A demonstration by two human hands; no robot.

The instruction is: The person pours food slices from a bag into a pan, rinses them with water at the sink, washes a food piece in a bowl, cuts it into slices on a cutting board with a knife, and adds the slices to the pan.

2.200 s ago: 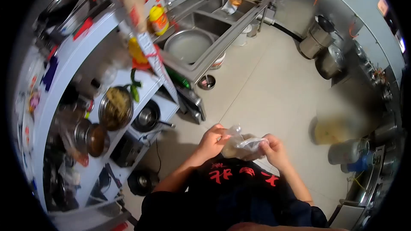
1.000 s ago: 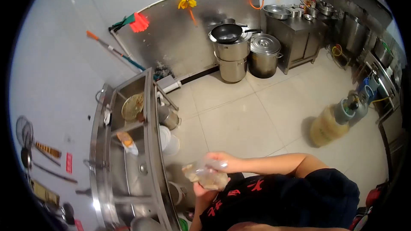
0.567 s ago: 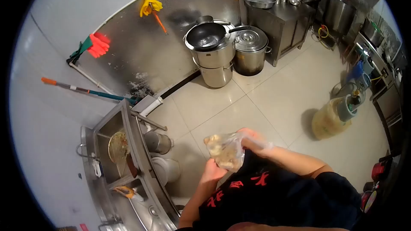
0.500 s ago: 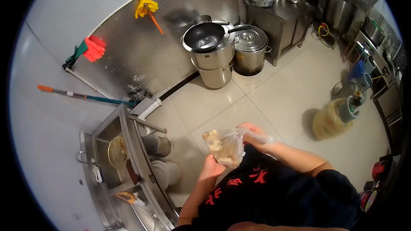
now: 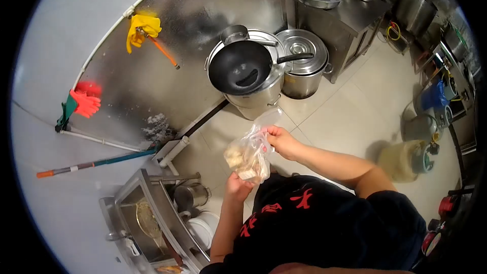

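A clear plastic bag (image 5: 249, 160) with pale, lumpy food pieces in it hangs between my hands, in front of my dark shirt. My left hand (image 5: 238, 187) holds it from below at its lower left side, with the fingers partly hidden behind it. My right hand (image 5: 280, 142) pinches the gathered top of the bag, and a loose flap of plastic sticks up past the fingers. What the food is I cannot make out through the plastic.
A black wok (image 5: 240, 68) rests on a large pot (image 5: 253, 106) ahead, beside a lidded stockpot (image 5: 303, 78). At left is a steel sink (image 5: 144, 185) with a strainer (image 5: 147, 219). Gas cylinders (image 5: 406, 160) stand at right, a steel cabinet (image 5: 345, 25) at back right.
Both hands and the bag have risen and moved slightly left in view. The view has shifted, so the wok and pots appear larger and lower. My hands still hold the bag.
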